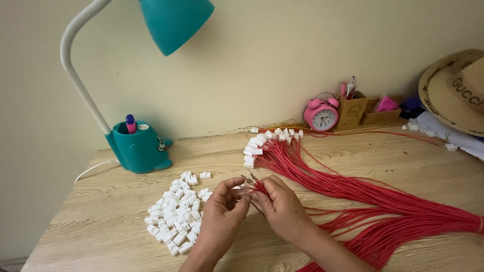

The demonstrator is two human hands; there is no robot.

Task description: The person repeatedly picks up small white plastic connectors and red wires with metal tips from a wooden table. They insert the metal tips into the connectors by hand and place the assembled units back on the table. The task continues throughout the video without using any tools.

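Near the desk's [353, 166] front edge, the left hand [224, 204] pinches a small white connector [243, 190]. The right hand [280, 201] grips red wire ends [252, 180].

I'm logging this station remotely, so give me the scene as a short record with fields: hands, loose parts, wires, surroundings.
left hand: left hand pinches a small white piece at the fingertips
right hand: right hand holds the ends of a few red wires
loose parts: pile of white connector housings left of the hands
finished wires: fanned bundle of red wires with white housings on their far ends
surface: wooden desk
surroundings: teal desk lamp, pink alarm clock, straw hat
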